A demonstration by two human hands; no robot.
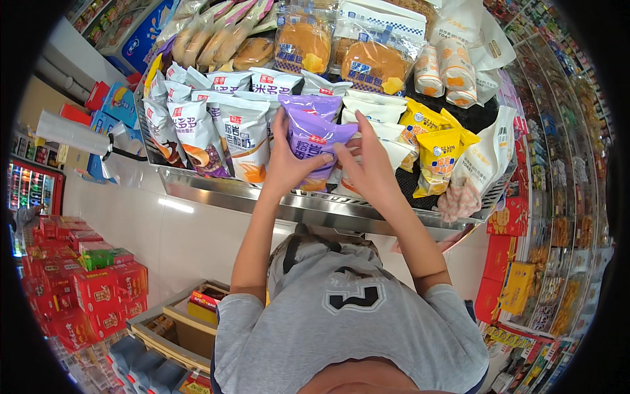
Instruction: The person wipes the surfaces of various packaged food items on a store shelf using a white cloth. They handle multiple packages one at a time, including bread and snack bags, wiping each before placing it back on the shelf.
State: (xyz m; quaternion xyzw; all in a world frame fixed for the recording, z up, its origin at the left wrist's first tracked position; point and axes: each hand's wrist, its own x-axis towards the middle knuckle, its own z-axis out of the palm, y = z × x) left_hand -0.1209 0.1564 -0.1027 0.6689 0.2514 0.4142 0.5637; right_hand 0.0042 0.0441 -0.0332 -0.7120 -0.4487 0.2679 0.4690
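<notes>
Between my two hands stands a purple packet of bread (pixel 315 140), upright in the front row of a display shelf (pixel 216 194). My left hand (pixel 290 160) grips its left side, the thumb across the lower front. Fingers of my right hand (pixel 362 155) touch its right edge. Another purple packet (pixel 312 104) shows just behind it. White and grey bread packets (pixel 243 140) stand to the left of my left hand. Cream-coloured packets (pixel 376 115) are partly hidden behind my right hand. Farther right are yellow packets (pixel 438 157).
Bagged round breads (pixel 302 44) fill the back of the shelf. A crumpled checked cloth (pixel 458 199) lies at the front right corner. A roll of clear plastic bags (pixel 74 133) juts out at left. Stacked red cartons (pixel 106 295) stand on the floor, and goods racks (pixel 566 197) line the right.
</notes>
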